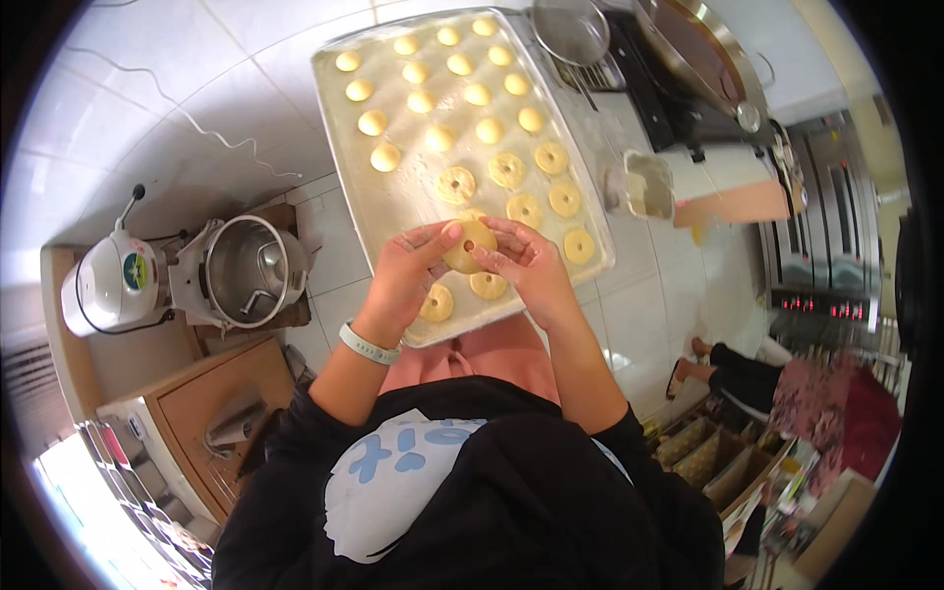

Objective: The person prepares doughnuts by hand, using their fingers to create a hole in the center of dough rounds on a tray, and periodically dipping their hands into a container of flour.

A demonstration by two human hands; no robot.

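Observation:
Between my two hands is a pale yellow dough ring (458, 258) with a small hole in its middle, raised over the near part of a large metal baking tray (388, 211). My left hand (418, 264) pinches its left side, thumb on top. Fingers of my right hand (526, 261) grip the right side, the thumb close to the hole. Flattened dough rings, such as this one (455, 185), lie on the tray's near and right part. Farther back are rows of round dough balls (420, 101). Flour dusts the tray.
A stand mixer with a steel bowl (251, 270) stands at the left, above a wooden cabinet (211, 413). At the far right are a strainer (570, 29), a wide pan of dark liquid (688, 49) and a plastic tub (649, 185). Another person (787, 393) is at the right.

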